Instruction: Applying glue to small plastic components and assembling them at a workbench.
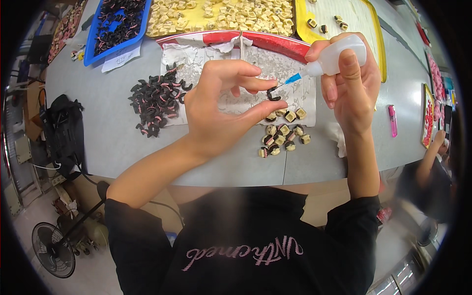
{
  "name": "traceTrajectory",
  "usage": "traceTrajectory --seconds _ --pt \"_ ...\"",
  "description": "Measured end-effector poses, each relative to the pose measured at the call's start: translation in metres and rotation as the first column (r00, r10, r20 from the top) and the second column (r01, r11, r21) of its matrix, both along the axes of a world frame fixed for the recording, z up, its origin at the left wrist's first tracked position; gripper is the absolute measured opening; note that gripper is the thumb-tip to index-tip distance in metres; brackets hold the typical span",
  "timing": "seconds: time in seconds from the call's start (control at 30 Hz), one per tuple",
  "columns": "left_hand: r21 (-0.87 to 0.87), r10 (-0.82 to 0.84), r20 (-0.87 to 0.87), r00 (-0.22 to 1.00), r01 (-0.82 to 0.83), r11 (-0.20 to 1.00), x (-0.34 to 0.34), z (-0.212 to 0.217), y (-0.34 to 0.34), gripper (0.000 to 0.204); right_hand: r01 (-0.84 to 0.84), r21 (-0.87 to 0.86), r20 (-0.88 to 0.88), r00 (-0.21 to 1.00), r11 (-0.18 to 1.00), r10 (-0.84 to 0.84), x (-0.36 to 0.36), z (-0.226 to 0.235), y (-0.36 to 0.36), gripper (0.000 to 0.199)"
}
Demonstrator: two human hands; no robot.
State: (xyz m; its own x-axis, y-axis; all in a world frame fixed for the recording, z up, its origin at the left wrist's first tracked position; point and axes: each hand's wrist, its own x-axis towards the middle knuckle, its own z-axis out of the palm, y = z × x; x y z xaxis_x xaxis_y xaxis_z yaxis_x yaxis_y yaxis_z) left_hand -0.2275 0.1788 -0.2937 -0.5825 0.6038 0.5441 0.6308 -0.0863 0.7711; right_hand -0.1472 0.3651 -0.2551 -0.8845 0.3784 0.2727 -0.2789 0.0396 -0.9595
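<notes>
Between the thumb and a fingertip of my left hand (pixel 223 101) is a small black curved piece (pixel 273 94). My right hand (pixel 351 83) grips a translucent squeeze bottle (pixel 339 55), tilted down to the left. Its blue needle tip (pixel 293 78) points at the black piece, and the thin needle reaches it or nearly so. Left of my left hand lies a heap of black pieces with pink strips (pixel 156 101). Below my fingertips sits a cluster of small cream-and-black pieces (pixel 282 136).
Behind my hands stand a blue tray (pixel 88 51) of black pieces, a yellow tray (pixel 216 22) of cream pieces and another yellow-rimmed tray (pixel 381 44). White paper (pixel 196 59) covers part of the grey table. A pink lighter-like object (pixel 393 121) lies right. Another person (pixel 430 172) is at far right.
</notes>
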Motion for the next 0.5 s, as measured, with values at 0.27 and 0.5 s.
traceTrajectory --seconds 0.27,0.5 --pt "0.008 -0.014 -0.004 1.0 0.014 1.0 0.0002 -0.0004 0.0001 0.06 -0.014 -0.034 0.006 1.0 0.999 0.014 0.0004 0.0012 -0.0058 0.024" --pt "0.003 -0.007 -0.001 1.0 0.007 1.0 -0.0006 0.002 -0.0016 0.059 -0.017 -0.006 -0.012 1.0 1.0 0.017 -0.0014 -0.0005 0.003 0.024"
